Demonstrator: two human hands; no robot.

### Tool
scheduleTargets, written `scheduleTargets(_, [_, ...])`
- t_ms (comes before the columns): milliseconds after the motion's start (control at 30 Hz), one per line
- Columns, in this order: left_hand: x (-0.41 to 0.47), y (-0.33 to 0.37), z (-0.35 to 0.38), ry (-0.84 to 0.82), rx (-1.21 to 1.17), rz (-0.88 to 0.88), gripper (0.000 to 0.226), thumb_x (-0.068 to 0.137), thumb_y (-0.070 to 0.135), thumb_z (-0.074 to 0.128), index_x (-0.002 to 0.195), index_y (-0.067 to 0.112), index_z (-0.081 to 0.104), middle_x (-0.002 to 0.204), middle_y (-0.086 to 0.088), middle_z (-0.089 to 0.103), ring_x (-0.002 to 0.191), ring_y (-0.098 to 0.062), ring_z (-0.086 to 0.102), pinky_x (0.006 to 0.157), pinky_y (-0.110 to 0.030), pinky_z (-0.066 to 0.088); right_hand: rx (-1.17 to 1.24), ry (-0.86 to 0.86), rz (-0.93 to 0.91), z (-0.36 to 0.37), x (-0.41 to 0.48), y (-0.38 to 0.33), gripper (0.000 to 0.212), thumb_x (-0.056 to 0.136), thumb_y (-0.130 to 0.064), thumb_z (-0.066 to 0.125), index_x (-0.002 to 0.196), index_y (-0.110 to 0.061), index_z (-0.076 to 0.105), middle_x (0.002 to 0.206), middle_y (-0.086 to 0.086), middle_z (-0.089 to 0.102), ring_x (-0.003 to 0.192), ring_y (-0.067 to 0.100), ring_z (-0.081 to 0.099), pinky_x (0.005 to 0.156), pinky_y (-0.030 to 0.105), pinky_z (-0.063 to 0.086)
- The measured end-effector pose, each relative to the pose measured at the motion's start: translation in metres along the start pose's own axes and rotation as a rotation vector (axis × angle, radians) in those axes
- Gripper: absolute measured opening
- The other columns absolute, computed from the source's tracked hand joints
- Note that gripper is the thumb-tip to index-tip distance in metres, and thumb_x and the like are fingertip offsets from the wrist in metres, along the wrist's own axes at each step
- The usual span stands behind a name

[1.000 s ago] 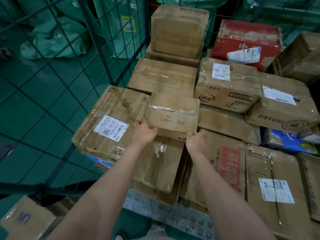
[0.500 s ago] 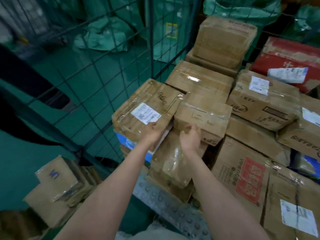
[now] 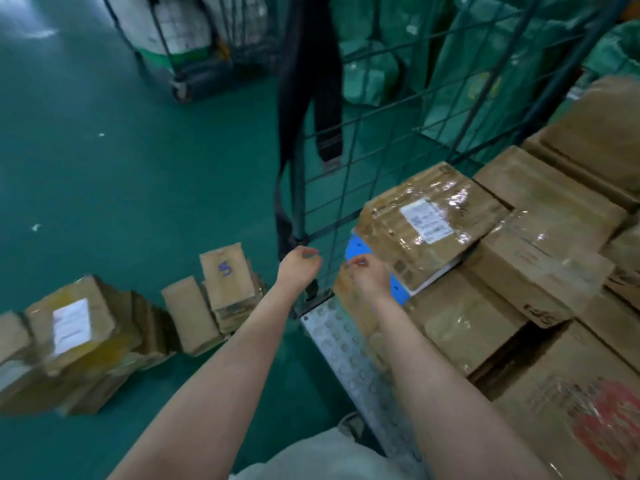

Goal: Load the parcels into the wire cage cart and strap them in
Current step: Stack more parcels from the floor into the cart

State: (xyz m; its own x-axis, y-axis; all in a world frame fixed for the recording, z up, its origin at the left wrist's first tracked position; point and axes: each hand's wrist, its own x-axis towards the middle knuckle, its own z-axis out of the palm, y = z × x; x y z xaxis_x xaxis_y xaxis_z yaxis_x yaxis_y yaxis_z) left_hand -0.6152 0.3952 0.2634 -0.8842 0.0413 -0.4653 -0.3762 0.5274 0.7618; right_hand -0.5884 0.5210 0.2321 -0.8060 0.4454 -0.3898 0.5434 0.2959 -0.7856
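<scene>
Left hand (image 3: 299,268), right hand (image 3: 369,275): withdrawn from stack since 1 s ago, fingers loosely curled, nothing seen held. Small box judged placed. Perforated cart deck (image 3: 346,355) edge noted below right wrist. Floor parcels (image 3: 69,327) now viewed at left, not yet loaded; open floor around them. Taped parcel (image 3: 426,220) seated in cart beside wire wall (image 3: 381,133). Strap (image 3: 304,81) hung at corner, unused.
</scene>
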Motion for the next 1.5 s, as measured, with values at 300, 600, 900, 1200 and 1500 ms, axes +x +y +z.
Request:
scheduleTargets(300, [-0.051, -0.125, -0.144, 0.215, -0.237, -0.179, 0.033, 0.091, 0.013, 0.048, 0.121, 0.008, 0.061, 0.117, -0.014, 0.063, 0.109, -0.030, 0.057, 0.085, -0.024, 0.048, -0.067, -0.340, -0.022, 0.156, -0.093, -0.042, 0.021, 0.086, -0.010, 0.049, 0.070, -0.022, 0.051, 0.084, 0.005, 0.062, 0.071, 0.020, 0.057, 0.056, 0.024, 0.039])
scheduleTargets(600, [-0.089, -0.244, -0.263, 0.443, -0.413, -0.351, 0.032, 0.094, 0.018, 0.051, 0.123, 0.008, 0.058, 0.119, -0.008, 0.058, 0.113, -0.025, 0.053, 0.090, -0.029, 0.043, -0.191, -0.592, -0.101, 0.290, -0.168, -0.076, 0.025, 0.087, -0.007, 0.047, 0.070, -0.024, 0.053, 0.082, 0.003, 0.061, 0.079, 0.022, 0.053, 0.057, 0.022, 0.035])
scheduleTargets(900, [-0.091, -0.322, -0.337, 0.600, -0.553, -0.509, 0.030, 0.091, 0.019, 0.053, 0.119, 0.010, 0.058, 0.117, -0.006, 0.062, 0.104, -0.023, 0.057, 0.087, -0.032, 0.047, -0.348, -0.766, -0.127, 0.399, -0.193, -0.112, 0.018, 0.093, -0.010, 0.041, 0.092, -0.015, 0.059, 0.085, 0.004, 0.061, 0.062, 0.014, 0.052, 0.053, 0.022, 0.041])
scheduleTargets(1200, [-0.041, -0.364, -0.434, 0.684, -0.565, -0.648, 0.037, 0.093, 0.018, 0.047, 0.129, 0.010, 0.054, 0.128, -0.007, 0.056, 0.117, -0.024, 0.051, 0.087, -0.029, 0.039, -0.411, -0.879, -0.105, 0.525, -0.175, -0.165, 0.020, 0.092, -0.012, 0.045, 0.099, -0.017, 0.063, 0.102, 0.005, 0.064, 0.089, 0.024, 0.060, 0.082, 0.034, 0.051])
scheduleTargets(1500, [0.007, -0.416, -0.482, 0.713, -0.662, -0.760, 0.038, 0.093, 0.021, 0.047, 0.130, 0.011, 0.051, 0.127, -0.005, 0.055, 0.112, -0.021, 0.051, 0.085, -0.028, 0.041, -0.511, -0.932, 0.005, 0.632, -0.155, -0.176, 0.028, 0.094, -0.009, 0.041, 0.115, -0.011, 0.060, 0.096, 0.004, 0.059, 0.073, 0.017, 0.056, 0.066, 0.028, 0.051])
